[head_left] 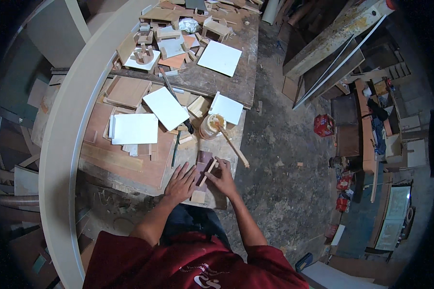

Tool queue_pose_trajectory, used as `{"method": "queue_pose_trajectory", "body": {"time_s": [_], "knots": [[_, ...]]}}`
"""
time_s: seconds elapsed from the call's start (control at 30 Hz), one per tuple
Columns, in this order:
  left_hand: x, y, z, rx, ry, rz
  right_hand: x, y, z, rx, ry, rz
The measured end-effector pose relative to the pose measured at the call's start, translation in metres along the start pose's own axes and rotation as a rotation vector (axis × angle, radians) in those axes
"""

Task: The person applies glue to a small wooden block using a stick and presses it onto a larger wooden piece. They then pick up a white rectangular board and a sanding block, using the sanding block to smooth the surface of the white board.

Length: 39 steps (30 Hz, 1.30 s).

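At the workbench's near edge, my right hand (222, 179) pinches a thin, pale wooden strip (208, 172) between thumb and fingers. The strip rests on a reddish-brown sheet (204, 159) that looks like sandpaper. My left hand (180, 183) lies flat at the sheet's left side, fingers stretched out, its fingertips close to the sheet. A small pale wood block (198, 196) shows just below the sheet, at the bench edge. Beyond my hands stands a tub (209, 129) smeared with yellowish glue, with a wooden stick (236, 150) leaning out to the right.
White panels (134, 129) lie on the left and middle of the bench. A dark green pencil-like stick (176, 148) is left of the tub. Wood offcuts and small wooden assemblies (217, 30) crowd the far bench. A long beige board (58, 144) rises along the left.
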<state>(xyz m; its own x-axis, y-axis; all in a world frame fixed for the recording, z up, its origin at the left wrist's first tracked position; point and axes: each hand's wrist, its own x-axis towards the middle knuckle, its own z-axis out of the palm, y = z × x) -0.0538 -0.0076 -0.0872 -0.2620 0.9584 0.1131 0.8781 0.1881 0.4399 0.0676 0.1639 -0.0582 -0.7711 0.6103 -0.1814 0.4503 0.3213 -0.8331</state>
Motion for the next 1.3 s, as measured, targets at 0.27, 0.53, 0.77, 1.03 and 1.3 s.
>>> {"method": "queue_pose_trajectory", "body": {"time_s": [0.27,0.53,0.77,1.03,1.3], "knots": [[0.002,0.005,-0.011,-0.032,-0.049,-0.013,-0.005,-0.006,-0.013,-0.144,-0.229,-0.266],[0.000,0.005,-0.010,-0.011,-0.066,0.032,-0.011,-0.010,-0.019,-0.360,-0.336,-0.470],[0.005,0.009,-0.009,-0.053,-0.026,-0.043,-0.008,-0.005,-0.019,-0.445,-0.280,-0.525],[0.003,0.005,-0.008,0.013,-0.045,0.015,-0.020,-0.006,-0.008,-0.468,-0.223,-0.597],[0.003,0.005,-0.010,-0.009,-0.039,0.015,-0.012,-0.022,-0.019,-0.642,-0.236,-0.592]]}}
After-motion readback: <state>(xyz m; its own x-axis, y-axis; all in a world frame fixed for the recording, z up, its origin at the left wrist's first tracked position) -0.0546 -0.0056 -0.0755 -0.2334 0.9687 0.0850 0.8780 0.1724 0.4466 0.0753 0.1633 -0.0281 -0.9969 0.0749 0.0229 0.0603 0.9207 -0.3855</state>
